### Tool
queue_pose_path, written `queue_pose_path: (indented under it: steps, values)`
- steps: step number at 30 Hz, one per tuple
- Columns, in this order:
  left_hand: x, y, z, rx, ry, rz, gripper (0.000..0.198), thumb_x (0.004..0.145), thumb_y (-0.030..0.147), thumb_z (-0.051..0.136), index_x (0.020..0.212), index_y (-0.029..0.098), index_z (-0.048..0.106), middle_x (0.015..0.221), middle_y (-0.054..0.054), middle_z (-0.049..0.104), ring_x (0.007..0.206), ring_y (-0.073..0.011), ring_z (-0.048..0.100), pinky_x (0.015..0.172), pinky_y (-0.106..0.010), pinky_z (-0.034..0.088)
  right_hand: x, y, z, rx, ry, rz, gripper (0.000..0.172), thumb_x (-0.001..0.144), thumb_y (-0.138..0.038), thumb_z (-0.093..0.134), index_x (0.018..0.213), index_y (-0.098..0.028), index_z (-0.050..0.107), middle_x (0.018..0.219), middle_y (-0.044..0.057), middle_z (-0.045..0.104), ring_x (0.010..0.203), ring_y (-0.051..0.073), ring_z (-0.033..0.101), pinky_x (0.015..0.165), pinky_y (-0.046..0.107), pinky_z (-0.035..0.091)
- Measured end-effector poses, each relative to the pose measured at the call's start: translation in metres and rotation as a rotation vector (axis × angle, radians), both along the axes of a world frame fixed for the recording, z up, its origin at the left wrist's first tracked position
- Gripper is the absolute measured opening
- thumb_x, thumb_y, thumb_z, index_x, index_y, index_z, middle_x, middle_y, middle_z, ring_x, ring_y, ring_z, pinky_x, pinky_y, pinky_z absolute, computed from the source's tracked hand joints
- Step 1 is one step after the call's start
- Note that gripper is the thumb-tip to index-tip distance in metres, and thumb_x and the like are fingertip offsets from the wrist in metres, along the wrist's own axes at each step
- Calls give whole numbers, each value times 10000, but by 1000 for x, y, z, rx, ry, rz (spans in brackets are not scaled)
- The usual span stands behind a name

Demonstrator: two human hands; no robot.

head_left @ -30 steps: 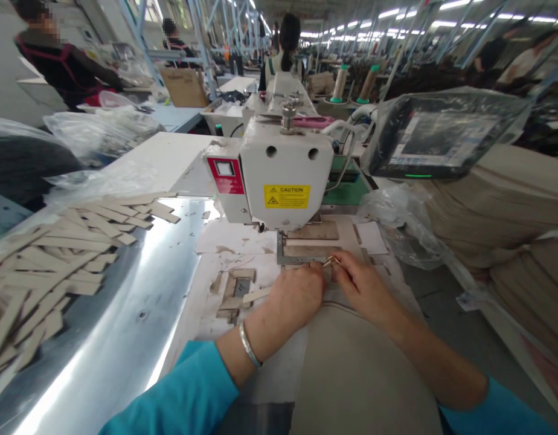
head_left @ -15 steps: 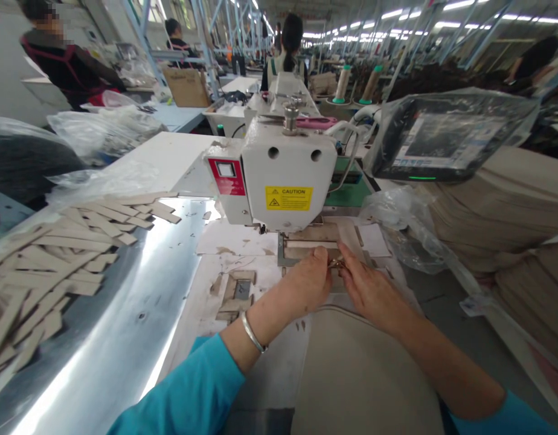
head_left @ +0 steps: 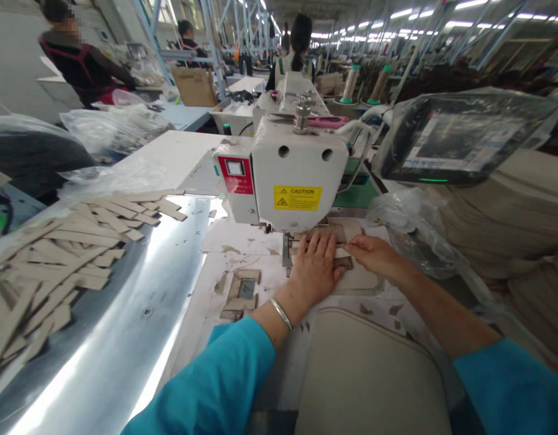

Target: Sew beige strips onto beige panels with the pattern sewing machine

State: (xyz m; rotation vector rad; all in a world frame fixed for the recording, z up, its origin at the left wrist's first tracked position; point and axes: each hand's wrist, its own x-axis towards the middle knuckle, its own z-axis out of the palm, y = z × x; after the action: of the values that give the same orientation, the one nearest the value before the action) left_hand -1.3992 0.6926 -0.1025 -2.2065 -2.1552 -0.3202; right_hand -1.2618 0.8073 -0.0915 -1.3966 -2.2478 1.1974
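Observation:
My left hand (head_left: 316,266) lies flat, fingers spread, over the metal clamp frame (head_left: 286,249) beneath the sewing machine head (head_left: 299,169). It presses on beige fabric there and hides most of it. Just to its right, my right hand (head_left: 374,255) is closed in a pinch at the end of a pale beige strip (head_left: 341,253). Below both hands a large beige fabric panel (head_left: 374,368) with a stitched curved edge lies on the work surface.
Many loose beige strips (head_left: 66,254) are heaped on the shiny metal plate (head_left: 138,338) at left. A plastic-wrapped control screen (head_left: 464,142) and stacked beige fabric (head_left: 500,217) stand at right. Other people sit farther back, including one person (head_left: 82,60) at left.
My left hand has opened from a closed grip and laid itself flat over the clamp area. The right hand has moved slightly right, and a small metallic thing between the hands no longer shows.

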Motion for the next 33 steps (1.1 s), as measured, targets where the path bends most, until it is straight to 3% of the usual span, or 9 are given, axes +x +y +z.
queue_pose_path:
  steps: [6,10,15,21,28,33]
  values:
    - [-18,21,8,-90,12,-84,702,979,573,319,1476,78,346,1577,-112,364,1471,-252,285,1221,-449,234,-11,7,-10,-71,-29,-147,225,819,-388,573,715,-191,602,452,-34,465,403,112,418,405,238,303]
    - [-22,31,6,-91,-18,-91,740,970,609,287,1481,76,338,1581,-104,359,1473,-243,284,1222,-443,241,-16,8,-17,-29,4,-183,247,814,-390,584,668,-192,606,438,-15,492,387,115,429,386,244,312]
    - [-13,5,0,-39,10,-10,765,958,612,329,1467,43,362,1564,-162,371,1468,-280,300,1219,-426,246,-16,10,-21,-4,-14,-189,255,806,-408,609,695,-181,648,463,5,540,388,126,456,390,255,347]
    - [-10,-38,9,-123,35,103,812,945,596,390,1469,-21,330,1564,-236,317,1466,-351,287,1215,-458,257,-19,11,-11,59,-115,-134,231,820,-384,601,707,-187,645,493,16,572,420,137,498,431,258,372]
    - [-7,-31,11,-162,20,175,830,941,593,400,1462,-49,326,1550,-272,316,1458,-377,293,1205,-482,265,-20,17,-8,2,-158,-65,245,852,-347,583,661,-195,578,458,0,543,395,123,471,437,252,352]
    - [-15,-31,11,-137,-23,142,786,940,568,421,1463,-14,347,1557,-233,339,1454,-360,308,1210,-469,256,-17,19,-5,-138,-15,-149,188,823,-273,655,743,-223,493,427,-56,507,345,104,415,380,230,300]
